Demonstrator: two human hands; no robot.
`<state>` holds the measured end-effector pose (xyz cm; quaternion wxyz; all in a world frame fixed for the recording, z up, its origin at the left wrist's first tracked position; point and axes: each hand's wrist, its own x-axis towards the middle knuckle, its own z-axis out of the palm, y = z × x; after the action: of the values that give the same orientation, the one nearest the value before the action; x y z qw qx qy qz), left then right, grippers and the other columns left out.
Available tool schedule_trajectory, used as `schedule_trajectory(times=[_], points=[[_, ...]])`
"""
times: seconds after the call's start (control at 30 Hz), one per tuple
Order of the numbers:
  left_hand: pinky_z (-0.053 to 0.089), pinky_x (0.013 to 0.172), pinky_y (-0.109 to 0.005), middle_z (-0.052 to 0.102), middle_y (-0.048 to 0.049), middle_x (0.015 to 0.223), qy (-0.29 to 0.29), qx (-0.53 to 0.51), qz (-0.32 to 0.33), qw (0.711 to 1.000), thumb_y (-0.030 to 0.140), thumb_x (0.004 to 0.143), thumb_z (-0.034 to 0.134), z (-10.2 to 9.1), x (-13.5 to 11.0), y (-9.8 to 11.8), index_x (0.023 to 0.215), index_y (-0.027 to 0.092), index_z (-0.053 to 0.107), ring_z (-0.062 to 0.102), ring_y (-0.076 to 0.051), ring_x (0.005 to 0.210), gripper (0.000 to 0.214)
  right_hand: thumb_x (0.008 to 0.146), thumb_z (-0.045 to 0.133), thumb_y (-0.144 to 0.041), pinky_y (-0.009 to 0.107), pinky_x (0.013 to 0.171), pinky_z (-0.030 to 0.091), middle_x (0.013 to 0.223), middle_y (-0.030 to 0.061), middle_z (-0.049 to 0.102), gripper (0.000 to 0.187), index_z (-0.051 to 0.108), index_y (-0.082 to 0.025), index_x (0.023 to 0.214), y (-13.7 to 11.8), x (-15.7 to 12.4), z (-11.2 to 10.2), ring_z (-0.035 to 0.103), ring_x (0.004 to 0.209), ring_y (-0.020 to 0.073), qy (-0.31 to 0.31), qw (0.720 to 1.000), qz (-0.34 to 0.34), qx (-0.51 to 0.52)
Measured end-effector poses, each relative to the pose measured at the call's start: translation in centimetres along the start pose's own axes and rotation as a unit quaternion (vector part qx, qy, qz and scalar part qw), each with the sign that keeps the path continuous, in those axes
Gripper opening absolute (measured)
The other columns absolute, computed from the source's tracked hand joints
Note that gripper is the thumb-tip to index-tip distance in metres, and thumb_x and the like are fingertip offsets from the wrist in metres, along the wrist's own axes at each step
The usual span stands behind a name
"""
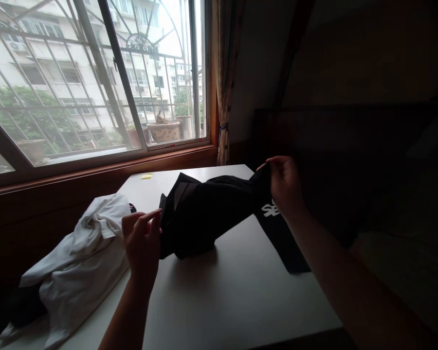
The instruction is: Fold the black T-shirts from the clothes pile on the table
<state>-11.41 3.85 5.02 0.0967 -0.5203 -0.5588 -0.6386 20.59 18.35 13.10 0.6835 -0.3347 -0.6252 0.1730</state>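
A black cloth garment [211,209] is stretched between my two hands above the white table [241,291]; its exact kind is hard to make out in the dim light. My left hand [142,238] pinches its left edge, thumb and fingers closed on the fabric. At the upper right, my right hand [282,182] grips the opposite end, which is bunched and raised. The middle of the garment sags, and its lower edge hangs close to the tabletop. Below my right hand lies another dark cloth piece [286,243] with a white print.
A rumpled white garment [91,248] lies over the table's left edge, with dark cloth beneath it. A small yellow paper [146,176] sits near the far edge. Behind the table are a barred window [131,78] and a tied curtain [224,97].
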Motion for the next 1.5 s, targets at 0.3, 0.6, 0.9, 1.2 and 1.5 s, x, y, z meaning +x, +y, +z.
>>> schedule_trajectory(times=[0.3,0.6,0.9,1.2,1.5], points=[[0.055,0.090,-0.040,0.061,-0.0075,0.118,-0.353,0.083,0.105,0.926,0.014,0.093,0.056,2.0,-4.4,-4.6,0.116,0.025,0.067,0.061,-0.024,0.107,0.027,0.089,0.058,-0.045,0.033,0.073,0.048,0.082,0.0035,0.072,0.025,0.071,-0.024,0.094,11.3,-4.0,-4.6,0.066,0.079,0.0218,-0.234,0.905,0.130,-0.330],[0.052,0.081,-0.035,0.063,-0.0060,0.112,-0.464,0.242,0.103,0.846,0.013,0.090,0.062,6.9,-6.6,-5.7,0.124,0.026,0.063,0.061,-0.025,0.100,0.037,0.088,0.066,-0.040,0.051,0.104,0.036,0.114,0.0119,0.069,0.023,0.074,-0.023,0.102,9.4,-7.7,-2.8,0.050,0.119,0.0361,-0.305,0.841,-0.050,-0.444],[0.052,0.079,-0.035,0.057,-0.0080,0.117,-0.343,0.219,0.088,0.909,0.013,0.096,0.046,5.0,-3.0,-5.2,0.101,0.023,0.065,0.058,-0.025,0.100,0.022,0.085,0.069,-0.025,0.036,0.087,0.046,0.100,0.0065,0.070,0.008,0.071,-0.024,0.093,8.4,-12.4,1.8,0.059,0.104,0.0265,-0.484,0.789,-0.036,-0.376],[0.054,0.088,-0.039,0.062,-0.0044,0.107,-0.064,0.085,0.033,0.994,0.025,0.092,0.056,-1.8,3.8,-5.3,0.092,0.021,0.069,0.061,-0.025,0.102,0.014,0.088,0.063,-0.039,0.036,0.077,0.052,0.084,0.0022,0.068,0.015,0.062,-0.024,0.087,7.0,-6.9,-0.2,0.064,0.081,0.0218,-0.201,0.961,0.163,-0.094],[0.058,0.078,-0.033,0.066,-0.0059,0.103,-0.156,0.016,-0.045,0.987,0.045,0.093,0.060,-2.8,3.7,-4.4,0.095,0.020,0.072,0.067,-0.023,0.093,0.027,0.084,0.063,-0.057,0.032,0.062,0.054,0.085,-0.0001,0.064,0.033,0.053,-0.027,0.094,8.2,-7.5,-0.1,0.065,0.074,0.0201,-0.106,0.922,0.341,0.148]])
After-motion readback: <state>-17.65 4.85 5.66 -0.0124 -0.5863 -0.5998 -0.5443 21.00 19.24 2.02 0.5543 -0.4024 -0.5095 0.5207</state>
